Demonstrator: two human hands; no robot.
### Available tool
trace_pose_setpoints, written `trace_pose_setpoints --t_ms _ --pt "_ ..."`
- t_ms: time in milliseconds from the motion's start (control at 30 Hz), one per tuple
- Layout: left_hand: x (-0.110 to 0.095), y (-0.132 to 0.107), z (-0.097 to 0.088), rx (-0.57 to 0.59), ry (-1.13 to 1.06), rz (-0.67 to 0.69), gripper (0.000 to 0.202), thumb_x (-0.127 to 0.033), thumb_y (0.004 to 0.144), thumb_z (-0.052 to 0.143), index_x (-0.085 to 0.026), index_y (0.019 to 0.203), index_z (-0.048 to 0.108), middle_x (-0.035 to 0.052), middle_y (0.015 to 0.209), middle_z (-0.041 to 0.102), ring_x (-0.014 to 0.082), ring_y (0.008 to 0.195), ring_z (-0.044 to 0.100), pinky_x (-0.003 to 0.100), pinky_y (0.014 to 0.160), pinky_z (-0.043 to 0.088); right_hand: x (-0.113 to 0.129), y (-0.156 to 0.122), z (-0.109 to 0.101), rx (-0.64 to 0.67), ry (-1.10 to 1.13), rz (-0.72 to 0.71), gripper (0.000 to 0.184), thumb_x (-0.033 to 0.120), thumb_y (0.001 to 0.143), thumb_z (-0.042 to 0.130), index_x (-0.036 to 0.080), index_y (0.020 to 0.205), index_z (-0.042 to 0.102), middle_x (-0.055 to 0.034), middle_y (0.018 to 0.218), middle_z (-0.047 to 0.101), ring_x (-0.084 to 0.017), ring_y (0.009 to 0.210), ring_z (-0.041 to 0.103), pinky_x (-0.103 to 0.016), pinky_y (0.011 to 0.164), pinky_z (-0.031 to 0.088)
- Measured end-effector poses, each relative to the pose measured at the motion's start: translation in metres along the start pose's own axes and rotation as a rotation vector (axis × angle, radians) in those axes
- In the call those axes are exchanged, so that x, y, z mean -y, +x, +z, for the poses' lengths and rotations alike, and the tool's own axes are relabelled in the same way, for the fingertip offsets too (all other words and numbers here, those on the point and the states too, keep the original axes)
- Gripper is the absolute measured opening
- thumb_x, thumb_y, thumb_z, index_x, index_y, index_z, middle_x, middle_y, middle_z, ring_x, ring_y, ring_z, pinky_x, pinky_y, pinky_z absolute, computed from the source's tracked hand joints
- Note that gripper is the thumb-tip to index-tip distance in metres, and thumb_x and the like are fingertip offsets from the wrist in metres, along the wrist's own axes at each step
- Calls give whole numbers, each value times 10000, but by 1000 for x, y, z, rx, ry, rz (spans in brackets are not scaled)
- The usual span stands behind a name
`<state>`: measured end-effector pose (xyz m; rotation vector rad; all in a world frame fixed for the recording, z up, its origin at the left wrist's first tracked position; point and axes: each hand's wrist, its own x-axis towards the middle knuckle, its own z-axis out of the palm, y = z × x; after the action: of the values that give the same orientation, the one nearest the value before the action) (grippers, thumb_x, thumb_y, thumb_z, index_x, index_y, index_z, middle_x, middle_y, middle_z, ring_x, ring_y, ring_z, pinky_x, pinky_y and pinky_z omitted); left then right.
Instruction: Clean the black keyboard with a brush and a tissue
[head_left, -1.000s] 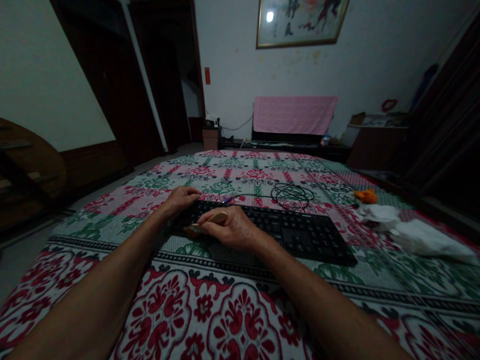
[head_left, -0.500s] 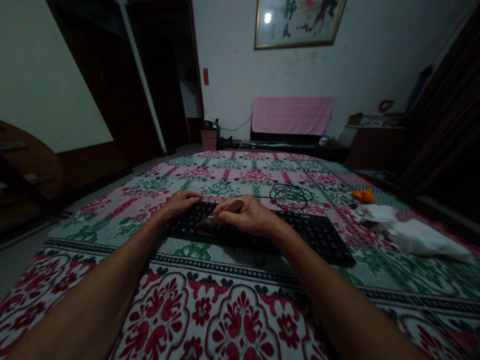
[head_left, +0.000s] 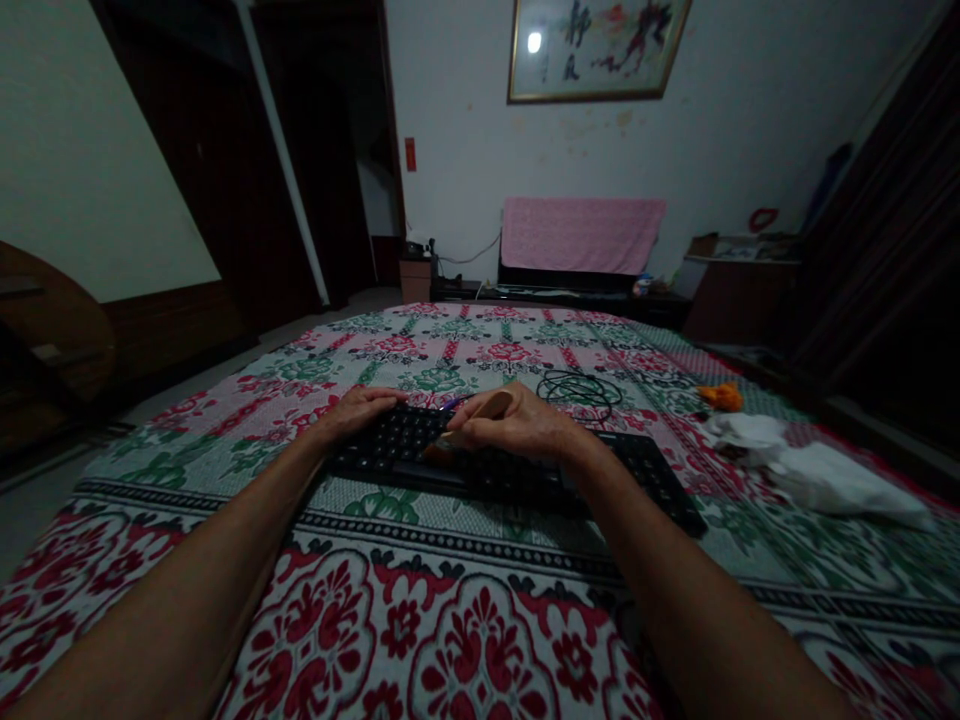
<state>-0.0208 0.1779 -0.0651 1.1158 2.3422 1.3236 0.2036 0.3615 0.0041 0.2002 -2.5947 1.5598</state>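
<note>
A black keyboard (head_left: 390,450) lies across a flowered red, green and white cloth (head_left: 450,640). My left hand (head_left: 358,408) rests on the keyboard's far left corner, fingers curled over its edge. Over the middle keys my right hand (head_left: 525,425) is closed on a small brush with a pale wooden handle (head_left: 487,407), and its dark tip touches the keys. The keyboard's black cable (head_left: 581,388) sits coiled just behind my right hand.
An orange object (head_left: 721,397) and crumpled white cloths (head_left: 810,465) lie at the right of the cloth. Behind stand a pink-draped cabinet (head_left: 581,235), a framed picture (head_left: 592,45) on the wall and dark doorways at left.
My right hand with the brush has moved right and farther back across the keys, from the keyboard's left front toward its middle. My left hand has stayed on the left corner.
</note>
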Motion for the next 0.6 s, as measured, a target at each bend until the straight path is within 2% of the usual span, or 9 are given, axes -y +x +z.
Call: trace_pose_setpoints --t_ms 100,200,300,367,433,500,600 --pt "5 3 0 10 23 2 417 -464 685 572 -201 974 718 36 1060 696 250 1059 579 336 956 388 -4 0 1 53 -46 42 186 236 681 568 144 789 689 7 646 644 -101 585 561 -200 530 401" --pt "6 3 1 -3 26 -14 415 -457 677 574 -203 972 718 34 1061 696 246 1064 578 334 958 389 4 -7 -12 100 -139 130 160 224 665 560 141 720 685 4 593 633 -98 535 541 -196 489 375" --pt "2 1 2 -23 11 -32 417 -470 644 592 -216 946 725 23 1054 699 244 1057 586 328 957 397 15 -16 -28 99 -217 213 133 224 647 562 140 647 666 15 491 583 -88 466 498 -191 440 331" --pt "-1 0 3 -38 13 -44 412 -473 626 601 -220 924 731 21 1047 702 246 1053 590 330 961 398 19 -18 -33 57 -184 216 134 242 644 575 139 635 658 14 477 573 -89 457 495 -192 433 331" --pt "-3 0 3 -45 20 -43 400 -467 617 608 -217 902 736 25 1042 704 249 1056 589 334 971 392 19 -14 -29 -34 -91 165 149 254 654 578 136 680 665 10 523 595 -93 489 519 -195 461 365" --pt "-3 0 3 -41 24 -28 392 -462 621 609 -215 897 736 28 1035 706 248 1058 588 337 977 390 12 -7 -16 -115 -2 79 181 247 672 575 135 771 678 5 605 628 -97 547 548 -203 513 401" --pt "-1 1 2 -26 29 -5 386 -459 634 602 -225 913 731 18 1029 708 241 1056 589 330 967 401 -4 5 10 -74 43 -60 222 249 698 579 140 855 690 0 672 652 -102 608 570 -211 563 423"
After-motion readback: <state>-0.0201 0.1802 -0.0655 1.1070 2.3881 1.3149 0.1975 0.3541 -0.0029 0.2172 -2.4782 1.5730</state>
